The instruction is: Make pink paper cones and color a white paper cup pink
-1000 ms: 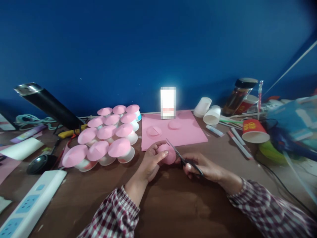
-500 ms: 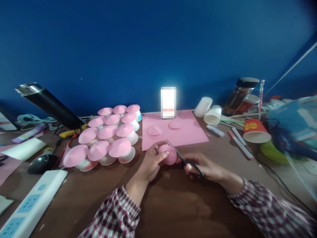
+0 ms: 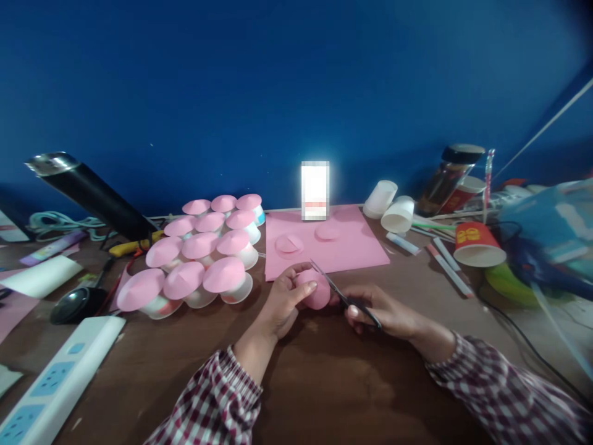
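Note:
My left hand [image 3: 286, 301] pinches a round pink paper disc [image 3: 318, 293] between thumb and fingers, above the brown table. My right hand [image 3: 377, 312] is closed round the handles of dark scissors [image 3: 343, 298], whose blades lie at the upper right edge of the disc. Behind my hands, pink paper sheets [image 3: 343, 256] lie flat, with two more pink rounds [image 3: 289, 245] [image 3: 328, 232] on them. To the left stand several cups topped with shallow pink paper cones [image 3: 224, 275].
A power strip [image 3: 65, 371], a black ladle-like object [image 3: 76, 304] and a black flask [image 3: 92, 194] are at the left. White paper cups [image 3: 397, 214], markers [image 3: 448, 270], a red cup [image 3: 477, 241] and a dark jar [image 3: 447, 179] stand or lie at the right.

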Demonstrator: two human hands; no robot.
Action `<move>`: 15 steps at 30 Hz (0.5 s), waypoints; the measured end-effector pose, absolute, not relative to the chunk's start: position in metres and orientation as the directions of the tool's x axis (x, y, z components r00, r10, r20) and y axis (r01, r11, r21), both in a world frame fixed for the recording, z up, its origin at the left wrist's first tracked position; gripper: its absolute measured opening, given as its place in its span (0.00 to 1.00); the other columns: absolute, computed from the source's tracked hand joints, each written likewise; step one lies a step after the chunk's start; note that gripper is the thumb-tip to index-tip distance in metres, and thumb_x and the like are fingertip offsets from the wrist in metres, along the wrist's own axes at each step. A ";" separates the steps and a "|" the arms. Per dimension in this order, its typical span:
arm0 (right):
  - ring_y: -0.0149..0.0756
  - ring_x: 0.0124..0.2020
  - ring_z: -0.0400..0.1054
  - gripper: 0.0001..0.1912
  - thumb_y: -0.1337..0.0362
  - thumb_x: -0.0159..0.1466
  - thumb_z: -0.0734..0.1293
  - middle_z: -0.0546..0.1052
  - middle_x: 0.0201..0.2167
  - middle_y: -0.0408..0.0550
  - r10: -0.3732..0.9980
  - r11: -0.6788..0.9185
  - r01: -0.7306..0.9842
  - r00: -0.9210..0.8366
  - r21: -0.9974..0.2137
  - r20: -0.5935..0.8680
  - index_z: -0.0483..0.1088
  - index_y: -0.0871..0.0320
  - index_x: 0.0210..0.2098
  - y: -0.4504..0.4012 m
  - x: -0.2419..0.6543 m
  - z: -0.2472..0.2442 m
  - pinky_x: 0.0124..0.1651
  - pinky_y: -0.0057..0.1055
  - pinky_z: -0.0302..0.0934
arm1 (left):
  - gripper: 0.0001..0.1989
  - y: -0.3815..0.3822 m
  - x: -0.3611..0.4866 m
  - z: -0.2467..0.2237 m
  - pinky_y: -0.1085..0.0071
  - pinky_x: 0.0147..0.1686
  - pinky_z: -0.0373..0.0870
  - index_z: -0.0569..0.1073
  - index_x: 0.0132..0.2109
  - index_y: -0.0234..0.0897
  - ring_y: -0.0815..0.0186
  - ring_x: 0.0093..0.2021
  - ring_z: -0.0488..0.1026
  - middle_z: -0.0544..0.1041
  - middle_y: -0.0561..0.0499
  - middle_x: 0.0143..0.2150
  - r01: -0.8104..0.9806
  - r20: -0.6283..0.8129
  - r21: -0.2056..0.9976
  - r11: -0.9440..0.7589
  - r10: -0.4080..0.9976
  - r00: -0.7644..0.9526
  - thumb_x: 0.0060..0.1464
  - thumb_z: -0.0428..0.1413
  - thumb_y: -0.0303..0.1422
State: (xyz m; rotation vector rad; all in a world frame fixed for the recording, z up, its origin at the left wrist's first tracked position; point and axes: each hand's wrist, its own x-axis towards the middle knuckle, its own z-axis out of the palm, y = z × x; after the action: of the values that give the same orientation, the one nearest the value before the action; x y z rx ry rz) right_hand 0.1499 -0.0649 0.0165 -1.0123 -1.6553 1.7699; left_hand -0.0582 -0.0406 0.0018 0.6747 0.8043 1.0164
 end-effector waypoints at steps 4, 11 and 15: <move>0.25 0.21 0.62 0.26 0.49 0.60 0.66 0.68 0.23 0.42 0.783 -0.137 0.122 -0.594 -0.983 -0.183 0.70 0.65 0.47 -0.065 0.150 0.016 0.22 0.21 0.55 | 0.26 -0.041 -0.058 0.002 0.71 0.37 0.67 0.68 0.49 0.35 0.69 0.34 0.72 0.75 0.50 0.36 -0.471 -0.260 0.795 0.383 0.916 0.307 0.41 0.65 0.29; 0.25 0.20 0.62 0.26 0.48 0.59 0.66 0.67 0.22 0.41 0.789 -0.152 0.127 -0.582 -0.980 -0.198 0.70 0.65 0.46 -0.065 0.150 0.015 0.23 0.22 0.56 | 0.25 -0.041 -0.058 0.003 0.71 0.38 0.67 0.68 0.48 0.35 0.69 0.34 0.72 0.76 0.50 0.35 -0.474 -0.261 0.795 0.378 0.919 0.295 0.41 0.65 0.29; 0.25 0.20 0.62 0.26 0.49 0.59 0.66 0.67 0.23 0.41 0.791 -0.164 0.117 -0.577 -0.980 -0.201 0.70 0.65 0.45 -0.066 0.150 0.013 0.22 0.22 0.55 | 0.26 -0.042 -0.058 0.003 0.71 0.38 0.67 0.69 0.48 0.35 0.69 0.33 0.72 0.76 0.50 0.35 -0.471 -0.267 0.797 0.380 0.919 0.289 0.40 0.66 0.29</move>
State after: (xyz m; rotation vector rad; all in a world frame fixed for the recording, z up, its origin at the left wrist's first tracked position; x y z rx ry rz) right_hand 0.1501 -0.0657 0.0134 -1.0380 -1.6133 1.7925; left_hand -0.0582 -0.0415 0.0030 0.6638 0.8109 1.0237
